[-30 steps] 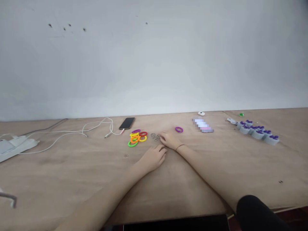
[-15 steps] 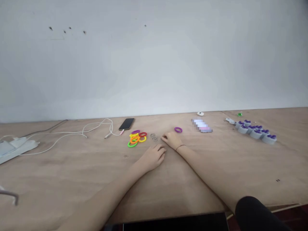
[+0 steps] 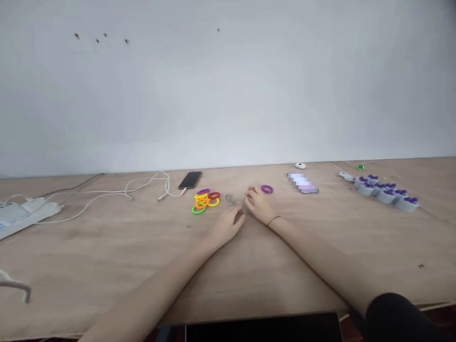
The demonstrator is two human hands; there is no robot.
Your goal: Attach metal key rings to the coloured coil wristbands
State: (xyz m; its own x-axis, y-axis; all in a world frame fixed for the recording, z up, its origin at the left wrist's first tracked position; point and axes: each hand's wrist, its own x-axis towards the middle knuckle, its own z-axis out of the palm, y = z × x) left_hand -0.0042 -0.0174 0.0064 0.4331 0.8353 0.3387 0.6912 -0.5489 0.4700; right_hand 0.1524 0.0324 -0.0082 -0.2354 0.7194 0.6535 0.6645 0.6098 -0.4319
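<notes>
My left hand (image 3: 228, 225) rests low over the table, its fingers curled and the tips close to the thumb. What lies between them, if anything, is too small to make out. Just right of it and a little farther away, my right hand (image 3: 259, 206) is bent into a pinch, with a tiny shiny bit at its fingertips that I cannot name. Beyond the left fingers lie several silvery metal rings (image 3: 230, 200). A purple coil ring (image 3: 267, 189) sits just beyond the right hand. Left of the metal rings is a loose pile of coloured coil rings (image 3: 202, 203).
A dark phone (image 3: 190, 180) with a white cable (image 3: 142, 179) lies back left, near a power strip (image 3: 32, 213). Toward the right are another phone (image 3: 302, 183), a white oval item (image 3: 300, 166), a green item (image 3: 361, 166) and several grey pieces with purple tops (image 3: 386, 194).
The right hand has drawn slightly away from the metal rings, its fingers more pinched. The left hand has turned, its fingers more curled toward the thumb. The view has shifted slightly.
</notes>
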